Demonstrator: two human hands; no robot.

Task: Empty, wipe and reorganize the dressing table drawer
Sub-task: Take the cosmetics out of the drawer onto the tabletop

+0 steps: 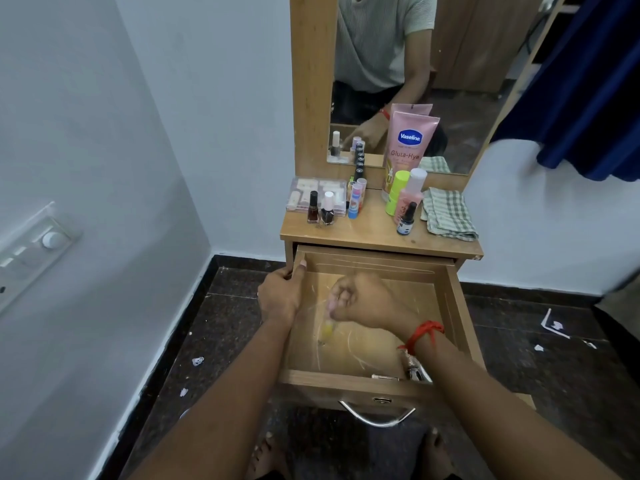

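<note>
While the left hand [282,293] grips the drawer rim [298,252], the right hand [364,302] pinches a yellow item [327,331].

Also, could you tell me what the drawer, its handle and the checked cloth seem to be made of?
Drawer: wood-look board, probably laminated, matte; grain lines and pale scratches show. Handle: likely polished metal; it gleams silver. Cloth: soft woven fabric, probably cotton; checked weave, folded with limp creases.

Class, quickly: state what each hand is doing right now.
Left hand: grips the drawer by its left wall.
Right hand: pinches a small blurred yellow item.
</note>
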